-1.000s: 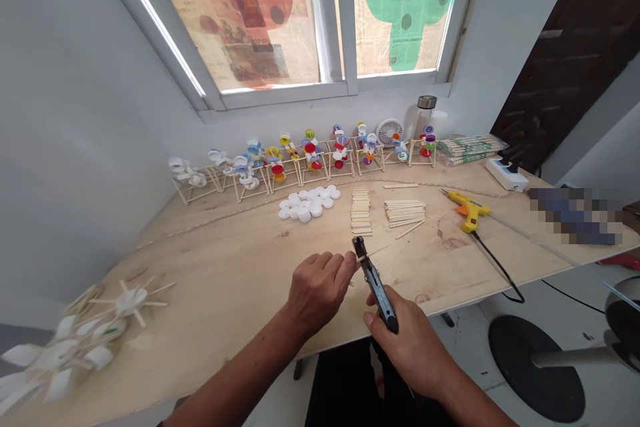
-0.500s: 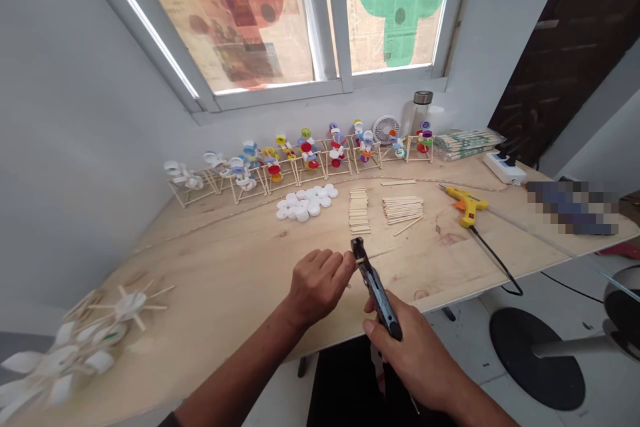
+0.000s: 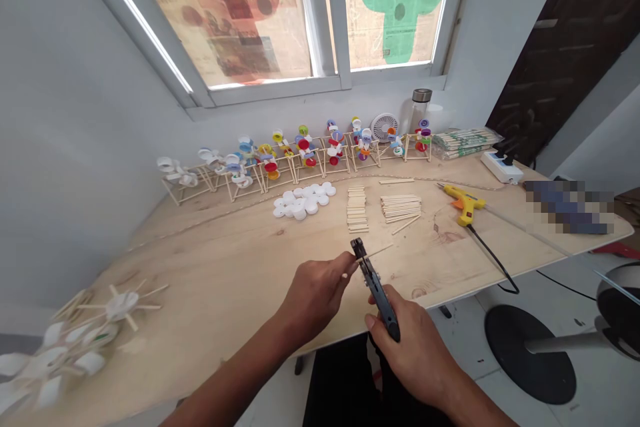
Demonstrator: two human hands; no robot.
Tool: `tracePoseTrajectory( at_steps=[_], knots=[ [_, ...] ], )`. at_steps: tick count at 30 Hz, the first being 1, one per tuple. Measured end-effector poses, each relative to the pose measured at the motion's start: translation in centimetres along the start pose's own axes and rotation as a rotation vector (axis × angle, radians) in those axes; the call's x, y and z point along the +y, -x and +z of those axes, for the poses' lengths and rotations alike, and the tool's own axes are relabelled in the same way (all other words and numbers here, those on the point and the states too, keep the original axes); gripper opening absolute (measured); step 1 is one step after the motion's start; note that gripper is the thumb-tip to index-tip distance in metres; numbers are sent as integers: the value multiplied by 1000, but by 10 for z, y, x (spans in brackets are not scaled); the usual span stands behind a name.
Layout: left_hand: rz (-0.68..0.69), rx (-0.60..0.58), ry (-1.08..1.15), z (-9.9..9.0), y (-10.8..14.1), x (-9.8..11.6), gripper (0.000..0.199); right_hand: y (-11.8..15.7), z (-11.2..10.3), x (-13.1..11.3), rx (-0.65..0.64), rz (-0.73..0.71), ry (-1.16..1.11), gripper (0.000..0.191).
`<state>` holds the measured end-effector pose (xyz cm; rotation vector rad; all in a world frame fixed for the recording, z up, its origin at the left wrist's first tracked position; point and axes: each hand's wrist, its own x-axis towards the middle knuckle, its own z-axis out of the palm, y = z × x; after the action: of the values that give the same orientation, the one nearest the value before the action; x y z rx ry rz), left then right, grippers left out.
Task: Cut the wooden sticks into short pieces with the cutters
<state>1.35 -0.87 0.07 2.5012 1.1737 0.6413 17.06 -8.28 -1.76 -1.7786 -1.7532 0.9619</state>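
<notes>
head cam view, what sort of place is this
Probably a small craft workshop: a plywood worktop with stacks of wooden craft sticks, a yellow hot glue gun and a row of bottle-cap stick models.

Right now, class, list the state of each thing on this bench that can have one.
Left hand, pinching a craft stick
Craft stick, against the black cutter
Right hand, gripping the black cutter
Yellow glue gun, lying unheld, cord attached
White bottle caps, loose in a heap

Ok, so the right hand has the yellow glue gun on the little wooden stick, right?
No, the yellow glue gun lies on the table. The head view shows the right hand has black cutters on the little wooden stick.
</notes>
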Motion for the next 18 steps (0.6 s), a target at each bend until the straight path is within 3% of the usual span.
tracePoseTrajectory(
  at_steps=[10, 18],
  knots=[
    [-142, -109, 572, -14, -4, 7, 25, 0, 2, 2, 77, -87, 137, 8],
    [-207, -153, 731, -16, -6, 3, 30, -1, 1, 3, 83, -115, 179, 8]
  ],
)
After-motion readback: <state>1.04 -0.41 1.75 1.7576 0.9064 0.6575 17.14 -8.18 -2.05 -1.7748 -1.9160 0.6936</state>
